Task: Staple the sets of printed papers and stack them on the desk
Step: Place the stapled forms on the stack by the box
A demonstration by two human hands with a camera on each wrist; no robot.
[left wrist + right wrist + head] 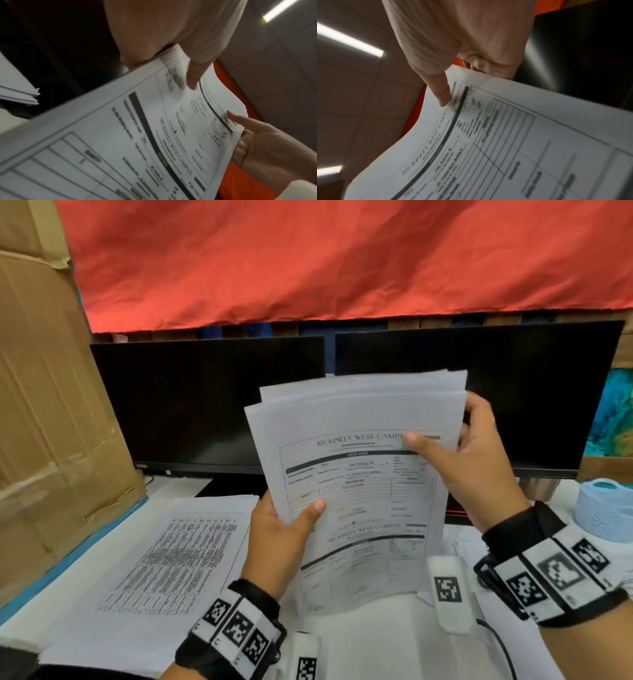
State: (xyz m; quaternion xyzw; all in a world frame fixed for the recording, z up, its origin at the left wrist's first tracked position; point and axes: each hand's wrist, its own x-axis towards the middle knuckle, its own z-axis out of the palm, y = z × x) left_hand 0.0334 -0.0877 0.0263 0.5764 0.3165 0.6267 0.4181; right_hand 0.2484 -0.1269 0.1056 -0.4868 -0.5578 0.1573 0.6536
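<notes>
i have the set of printed forms (356, 481) up in both hands, lifted off the desk (376, 642) in front of the monitors (472, 405), bottom edge just over the desk top. left hand (281, 529) pinches the forms' lower left edge, thumb on the printed face, fingers behind. right hand (479, 467) grips the upper right edge, thumb pressed on the front sheet near the heading, fingers curled behind. both hands clamped on the same set, well apart across its width. sheets not squared: a couple of back pages stick up above the front page at the top. front page reads "mckinley west campus", gate pass form printed twice on it, page bowed a bit. left wrist view: left thumb (193, 75) flat on the form, right hand (267, 146) at the far edge. right wrist view: right thumb (441, 93) on the sheet beside the dark header bar.

left of the forms, flat on the desk, a stack of papers (164, 556) with a dense table on top. cardboard box (44, 405) further left of the forms. right of the forms, a pale blue ribbed container (603, 511) on the desk. red sheet (342, 258) hangs above the monitors, both screens dark.
</notes>
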